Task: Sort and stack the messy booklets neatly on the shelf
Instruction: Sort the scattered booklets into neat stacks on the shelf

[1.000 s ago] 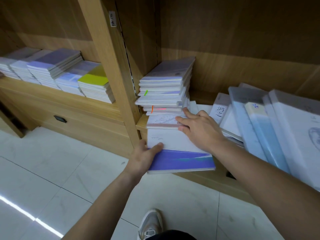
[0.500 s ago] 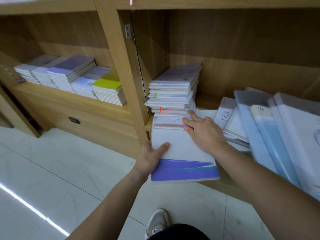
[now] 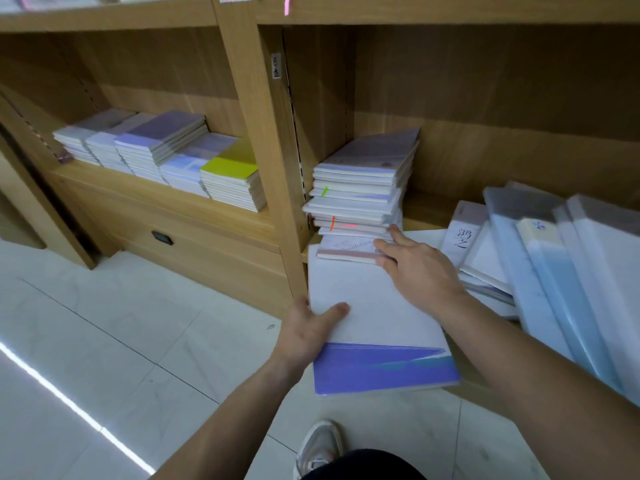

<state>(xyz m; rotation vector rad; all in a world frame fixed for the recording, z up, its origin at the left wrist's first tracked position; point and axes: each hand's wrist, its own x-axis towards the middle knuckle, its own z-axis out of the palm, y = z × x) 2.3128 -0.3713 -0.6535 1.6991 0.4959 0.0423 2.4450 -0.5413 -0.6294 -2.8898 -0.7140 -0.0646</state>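
Booklet point(image 3: 374, 327), white with purple band: left hand point(image 3: 308, 330) grips its left edge; right hand point(image 3: 419, 268), laid flat, apparently steadies stack point(image 3: 363, 188). Square edges before sliding onto shelf point(image 3: 426, 207).

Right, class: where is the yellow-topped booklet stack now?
Head view, left shelf bay: the yellow-topped stack ends its row on the right, beside the wooden upright.

head view, forward-down, seemingly near shelf point(image 3: 429, 206)
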